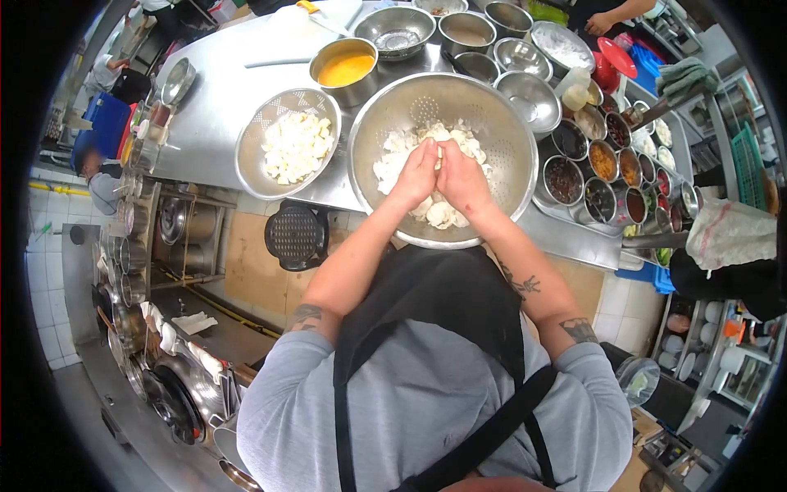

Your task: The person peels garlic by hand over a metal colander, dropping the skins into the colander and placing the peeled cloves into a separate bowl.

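My left hand (418,172) and my right hand (463,176) meet over a large perforated metal colander (361,148). Their fingers are closed and pressed together at the tips, around a small pale piece, apparently mushroom, mostly hidden by the fingers. Whitish torn pieces that look like oyster mushrooms (443,215) lie in the colander beneath and around both hands. Left of it stands a smaller colander (248,148) holding pale yellow-white cut chunks (297,148).
Behind the colanders stand a pot of yellow liquid (346,69) and several steel bowls (395,31). Many small ingredient containers (564,180) crowd the right side. A black stool (295,236) is under the counter (213,107). A co-worker's hand (602,23) shows at top right.
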Action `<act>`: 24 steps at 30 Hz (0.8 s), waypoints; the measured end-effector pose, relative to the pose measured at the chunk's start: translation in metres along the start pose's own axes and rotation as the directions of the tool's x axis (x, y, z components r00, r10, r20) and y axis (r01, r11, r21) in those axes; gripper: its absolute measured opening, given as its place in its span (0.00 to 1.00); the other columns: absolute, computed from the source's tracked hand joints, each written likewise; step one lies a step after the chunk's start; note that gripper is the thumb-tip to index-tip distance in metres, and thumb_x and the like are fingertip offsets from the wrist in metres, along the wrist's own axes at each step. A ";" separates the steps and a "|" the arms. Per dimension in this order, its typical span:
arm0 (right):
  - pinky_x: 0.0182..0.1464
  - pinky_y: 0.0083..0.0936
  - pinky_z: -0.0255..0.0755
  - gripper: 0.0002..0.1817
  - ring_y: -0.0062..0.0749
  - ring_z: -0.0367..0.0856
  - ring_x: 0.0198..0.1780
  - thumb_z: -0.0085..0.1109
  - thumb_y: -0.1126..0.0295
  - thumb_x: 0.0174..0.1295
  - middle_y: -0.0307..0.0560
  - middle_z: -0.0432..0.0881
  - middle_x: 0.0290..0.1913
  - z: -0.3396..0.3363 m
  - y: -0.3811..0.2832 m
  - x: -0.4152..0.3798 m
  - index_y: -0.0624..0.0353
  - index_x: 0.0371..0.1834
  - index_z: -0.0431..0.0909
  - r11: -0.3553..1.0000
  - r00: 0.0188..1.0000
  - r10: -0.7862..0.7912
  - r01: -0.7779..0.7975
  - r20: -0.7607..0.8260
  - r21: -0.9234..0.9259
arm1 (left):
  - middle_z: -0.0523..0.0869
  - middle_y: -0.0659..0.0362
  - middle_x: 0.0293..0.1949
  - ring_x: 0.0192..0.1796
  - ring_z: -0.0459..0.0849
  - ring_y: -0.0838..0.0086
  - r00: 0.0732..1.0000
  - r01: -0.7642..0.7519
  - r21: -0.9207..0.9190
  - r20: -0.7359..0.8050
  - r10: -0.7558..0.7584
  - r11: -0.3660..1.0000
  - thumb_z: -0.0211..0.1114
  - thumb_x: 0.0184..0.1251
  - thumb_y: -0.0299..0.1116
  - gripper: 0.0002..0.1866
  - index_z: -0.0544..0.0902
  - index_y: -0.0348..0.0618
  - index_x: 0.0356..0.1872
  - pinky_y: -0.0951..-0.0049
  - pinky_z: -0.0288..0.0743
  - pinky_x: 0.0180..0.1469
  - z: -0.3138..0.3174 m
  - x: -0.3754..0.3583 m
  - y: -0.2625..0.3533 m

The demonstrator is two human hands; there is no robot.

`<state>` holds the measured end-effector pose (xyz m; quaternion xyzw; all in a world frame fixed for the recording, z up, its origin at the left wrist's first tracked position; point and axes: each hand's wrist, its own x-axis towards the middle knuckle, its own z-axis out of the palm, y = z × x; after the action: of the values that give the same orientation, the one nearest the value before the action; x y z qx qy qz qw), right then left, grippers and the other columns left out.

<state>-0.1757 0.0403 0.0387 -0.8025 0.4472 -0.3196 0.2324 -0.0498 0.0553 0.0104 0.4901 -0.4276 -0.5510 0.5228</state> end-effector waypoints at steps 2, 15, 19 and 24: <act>0.37 0.48 0.78 0.13 0.58 0.84 0.35 0.53 0.68 0.67 0.58 0.84 0.38 0.001 0.003 0.000 0.56 0.53 0.72 0.999 0.999 -0.035 0.035 -0.002 -0.010 | 0.79 0.59 0.35 0.31 0.75 0.79 0.988 0.156 -0.196 0.041 -0.151 0.968 0.40 0.84 0.44 0.19 0.75 0.42 0.52 0.77 0.72 0.34 0.000 -0.001 0.007; 0.35 0.31 0.76 0.07 0.37 0.84 0.34 0.56 0.73 0.68 0.53 0.83 0.36 -0.004 -0.005 -0.001 0.61 0.46 0.77 0.936 0.982 0.184 -0.166 -0.031 0.310 | 0.81 0.61 0.35 0.32 0.77 0.79 0.963 0.269 -0.504 0.110 -0.248 0.821 0.51 0.80 0.41 0.12 0.76 0.44 0.45 0.78 0.70 0.30 -0.010 0.001 0.006; 0.32 0.20 0.72 0.06 0.18 0.79 0.31 0.56 0.72 0.70 0.42 0.82 0.30 0.009 0.011 0.001 0.63 0.44 0.77 0.686 0.954 0.292 -0.259 0.068 0.681 | 0.78 0.62 0.35 0.31 0.74 0.80 0.971 0.237 -0.510 0.126 -0.201 0.827 0.52 0.80 0.38 0.09 0.75 0.45 0.44 0.80 0.69 0.31 -0.015 -0.002 0.005; 0.29 0.16 0.67 0.06 0.14 0.73 0.29 0.56 0.72 0.71 0.37 0.80 0.30 0.006 0.025 0.004 0.63 0.45 0.76 0.680 0.929 0.364 -0.319 0.074 0.660 | 0.78 0.60 0.33 0.31 0.73 0.79 0.945 0.325 -0.601 0.195 -0.261 0.730 0.48 0.81 0.40 0.12 0.75 0.43 0.45 0.81 0.66 0.30 -0.018 -0.005 0.015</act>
<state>-0.1842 0.0255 0.0196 -0.5595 0.4534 -0.4331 0.5420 -0.0300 0.0597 0.0230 0.3223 -0.1622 -0.7600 0.5405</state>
